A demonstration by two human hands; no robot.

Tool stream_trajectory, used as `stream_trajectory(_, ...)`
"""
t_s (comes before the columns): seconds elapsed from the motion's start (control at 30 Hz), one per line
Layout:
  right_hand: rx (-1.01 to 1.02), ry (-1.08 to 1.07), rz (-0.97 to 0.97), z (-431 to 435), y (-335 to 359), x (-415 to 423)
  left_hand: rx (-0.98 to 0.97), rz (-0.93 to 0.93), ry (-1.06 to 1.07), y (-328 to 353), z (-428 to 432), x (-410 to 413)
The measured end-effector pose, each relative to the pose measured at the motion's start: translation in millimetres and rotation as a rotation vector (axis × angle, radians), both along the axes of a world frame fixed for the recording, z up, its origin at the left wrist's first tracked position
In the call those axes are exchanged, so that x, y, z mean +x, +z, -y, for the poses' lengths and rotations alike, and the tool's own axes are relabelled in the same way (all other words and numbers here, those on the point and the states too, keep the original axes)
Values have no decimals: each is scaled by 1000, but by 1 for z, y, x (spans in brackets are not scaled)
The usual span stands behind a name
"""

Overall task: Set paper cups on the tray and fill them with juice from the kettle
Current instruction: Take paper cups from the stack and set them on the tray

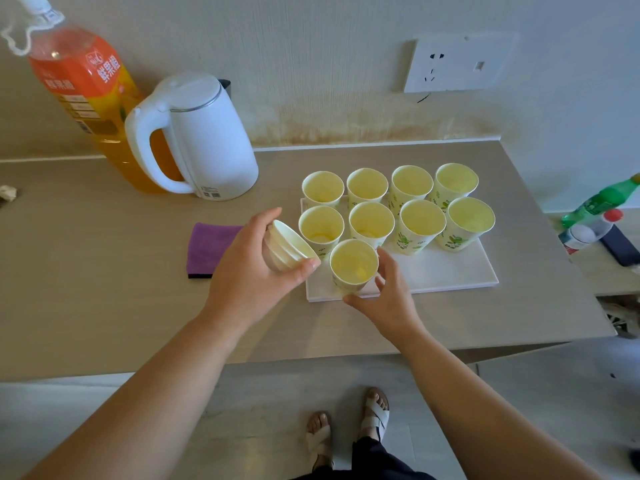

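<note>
The right hand [391, 296] curves round a front cup [353, 263], thumb low against its near side and fingers bent beside its far rim, so the cup stands upright between them on the near left corner of the white tray [450, 268]. The left hand [249, 268] is just to the left, thumb and fingers wrapped round a short stack of cups [289, 247] that lies tilted, its open mouth turned to the right and close to the tray's left edge. Behind the front cup eight more cups [422, 216] stand upright on the tray in two rows of four, touching or nearly so; their insides look pale yellow, and whether they hold juice cannot be told. A purple cloth [211, 251] lies flat on the counter [104, 306] just left of the tray, partly under the left hand. Farther back on the left stands the white kettle [207, 140], lid down and handle facing forward, with a large juice bottle [79, 77] just behind it. A wall socket [457, 64] sits above the tray. At the far right lie a green bottle [602, 199] and a clear bottle with a red cap [585, 233].
</note>
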State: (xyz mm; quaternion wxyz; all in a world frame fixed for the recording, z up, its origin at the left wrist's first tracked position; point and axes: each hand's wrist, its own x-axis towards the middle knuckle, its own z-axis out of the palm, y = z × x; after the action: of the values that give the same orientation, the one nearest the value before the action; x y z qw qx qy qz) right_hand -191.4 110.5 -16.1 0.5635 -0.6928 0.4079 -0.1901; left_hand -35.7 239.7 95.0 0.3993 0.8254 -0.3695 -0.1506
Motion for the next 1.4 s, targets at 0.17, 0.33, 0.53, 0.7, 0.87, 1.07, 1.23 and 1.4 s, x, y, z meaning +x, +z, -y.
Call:
stream_trajectory(0.17,-194,-168,43,-6,42,-18,11,42,38,1,7,-5)
stream_trajectory(0.33,-122,83,175,-15,103,5,25,116,-51,4,18,-18)
stream_trajectory(0.53,-68,151,160,-16,122,21,21,204,-106,10,28,-24)
stream_trajectory(0.7,-93,-23,205,-14,121,19,25,286,-111,13,37,-28)
stream_trajectory(0.87,-126,-125,274,2,127,14,4,269,-131,11,38,-26)
stream_trajectory(1.07,234,-177,364,8,118,11,-66,267,-161,12,46,-32)
stream_trajectory(1.23,759,-112,573,21,120,1,-60,256,-240,12,54,-34)
stream_trajectory(1.4,657,-223,735,46,116,-15,-83,148,-213,13,60,-29)
